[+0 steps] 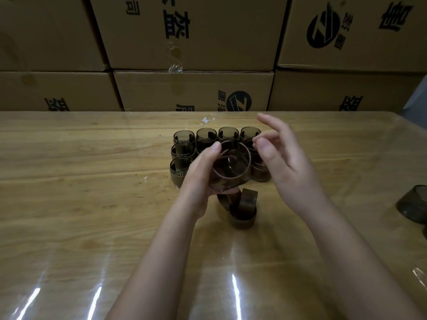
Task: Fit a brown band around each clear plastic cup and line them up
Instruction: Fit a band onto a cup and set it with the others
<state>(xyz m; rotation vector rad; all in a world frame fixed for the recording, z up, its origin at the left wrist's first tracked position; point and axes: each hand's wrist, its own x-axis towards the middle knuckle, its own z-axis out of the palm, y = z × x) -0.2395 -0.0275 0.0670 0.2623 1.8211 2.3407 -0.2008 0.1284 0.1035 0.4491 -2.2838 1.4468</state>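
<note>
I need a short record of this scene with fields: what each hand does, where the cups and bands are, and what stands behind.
left hand: grips the held cup, which is banded and tilted, mouth toward the camera
right hand: open, fingers spread, beside that cup, holding nothing
finished cups: banded, in rows behind the hands
loose bands: small pile on the table, nearer than the held cup
spare cup: at the right edge, partly cut off
background: stacked boxes
</note>
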